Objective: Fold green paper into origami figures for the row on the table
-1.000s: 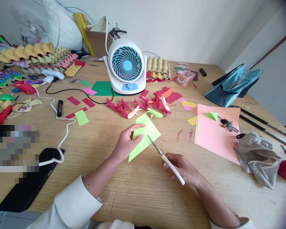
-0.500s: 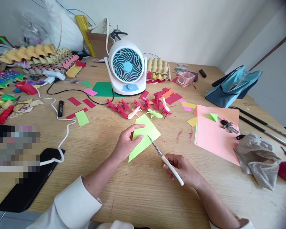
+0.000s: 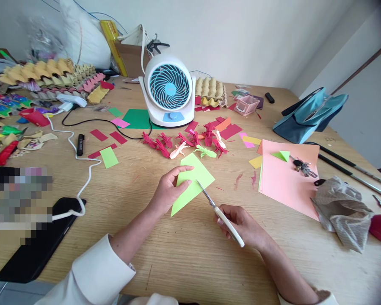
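A bright green sheet of paper [image 3: 197, 171] is pinched between the thumb and fingers of my left hand [image 3: 169, 188], tilted above the table. My right hand [image 3: 239, 224] is closed around the white handles of a pair of scissors [image 3: 222, 216]. The blades point up and left, and their tip lies at the paper's lower right edge, close to my left thumb. Beyond the paper lie several crumpled red paper figures [image 3: 161, 146], a pale pink one [image 3: 178, 150] and a green one [image 3: 205, 151].
A white fan [image 3: 169, 91] stands behind the paper figures. Pink sheets [image 3: 288, 186] with keys [image 3: 305, 168] on top lie to the right, near a blue bag [image 3: 305, 116] and grey cloth [image 3: 343, 212]. On the left are a white cable [image 3: 90, 178], a marker [image 3: 80, 145] and egg cartons [image 3: 38, 72].
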A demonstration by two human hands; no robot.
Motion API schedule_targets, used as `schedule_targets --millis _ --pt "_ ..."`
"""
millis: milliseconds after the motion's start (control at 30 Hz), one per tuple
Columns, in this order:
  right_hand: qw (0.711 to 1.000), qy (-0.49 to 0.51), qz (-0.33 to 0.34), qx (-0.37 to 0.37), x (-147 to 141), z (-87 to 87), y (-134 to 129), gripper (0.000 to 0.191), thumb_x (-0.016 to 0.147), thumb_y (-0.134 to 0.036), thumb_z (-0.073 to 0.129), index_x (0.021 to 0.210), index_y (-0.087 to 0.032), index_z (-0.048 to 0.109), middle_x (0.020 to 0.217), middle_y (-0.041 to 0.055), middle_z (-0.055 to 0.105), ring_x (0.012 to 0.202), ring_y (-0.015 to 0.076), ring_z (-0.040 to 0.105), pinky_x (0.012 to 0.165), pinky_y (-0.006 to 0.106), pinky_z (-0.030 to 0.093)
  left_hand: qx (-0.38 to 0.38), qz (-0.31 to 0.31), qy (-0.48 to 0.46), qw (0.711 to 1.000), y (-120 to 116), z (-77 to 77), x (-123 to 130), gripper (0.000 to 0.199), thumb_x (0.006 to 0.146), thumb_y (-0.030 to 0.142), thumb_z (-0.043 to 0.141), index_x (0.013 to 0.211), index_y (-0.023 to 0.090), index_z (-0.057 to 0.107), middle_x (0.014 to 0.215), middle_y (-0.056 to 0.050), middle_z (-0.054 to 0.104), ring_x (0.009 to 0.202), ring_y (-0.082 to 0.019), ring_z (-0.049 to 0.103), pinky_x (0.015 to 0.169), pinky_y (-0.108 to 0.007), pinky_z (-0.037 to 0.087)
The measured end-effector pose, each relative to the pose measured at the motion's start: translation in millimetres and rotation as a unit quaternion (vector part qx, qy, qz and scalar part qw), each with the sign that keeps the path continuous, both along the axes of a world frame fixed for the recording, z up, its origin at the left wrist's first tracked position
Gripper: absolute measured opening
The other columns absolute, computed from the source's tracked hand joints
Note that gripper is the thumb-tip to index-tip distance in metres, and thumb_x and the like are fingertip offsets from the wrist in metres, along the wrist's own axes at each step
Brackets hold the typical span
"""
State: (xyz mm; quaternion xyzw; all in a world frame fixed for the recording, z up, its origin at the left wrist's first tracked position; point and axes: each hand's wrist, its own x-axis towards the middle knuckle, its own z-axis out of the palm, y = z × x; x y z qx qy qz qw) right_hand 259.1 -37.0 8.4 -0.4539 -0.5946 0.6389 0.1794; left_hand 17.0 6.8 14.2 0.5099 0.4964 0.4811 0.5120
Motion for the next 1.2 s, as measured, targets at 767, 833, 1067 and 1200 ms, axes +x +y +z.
schedule_targets --millis 767,833,1067,1200 --pt "1.0 -0.005 -0.014 0.002 -3.0 -1.4 0.1 0.03 0.086 -0.045 0.061 0.074 -0.018 0.053 0.06 -0.0046 0.048 0.052 0.0097 0.046 0.049 0.023 0.033 0.029 -0.025 0.029 0.999 -6.1 0.8 9.6 0.045 0.081 0.022 0.066 0.125 0.019 0.061 0.088 -0.001 0.064 0.071 -0.012 0.056 0.064 -0.022 0.046" --pt "1.0 -0.007 -0.015 0.003 -3.4 -1.8 -0.6 0.03 0.086 -0.044 0.061 0.074 -0.018 0.053 0.059 -0.005 0.047 0.051 0.0095 0.045 0.048 0.023 0.033 0.028 -0.024 0.021 0.999 -5.9 -0.4 9.5 0.05 0.081 0.021 0.066 0.13 0.02 0.057 0.092 -0.002 0.065 0.076 -0.013 0.058 0.068 -0.023 0.047" --pt "1.0 -0.009 -0.017 0.019 -2.8 -3.0 -1.8 0.032 0.086 -0.047 0.061 0.074 -0.018 0.053 0.057 -0.0054 0.046 0.05 0.0093 0.044 0.047 0.023 0.032 0.024 -0.027 0.019 0.999 -5.8 -1.8 8.1 0.057 0.081 0.023 0.067 0.136 0.02 0.052 0.102 -0.005 0.069 0.087 -0.018 0.064 0.075 -0.026 0.051" --pt "1.0 -0.01 -0.019 0.02 -3.2 -0.6 -1.8 0.034 0.085 -0.049 0.062 0.073 -0.019 0.053 0.058 -0.0047 0.047 0.051 0.0097 0.045 0.048 0.023 0.034 0.025 -0.026 0.023 0.999 -5.5 -1.4 6.7 0.058 0.081 0.023 0.067 0.137 0.02 0.052 0.108 -0.006 0.069 0.088 -0.018 0.064 0.077 -0.026 0.052"
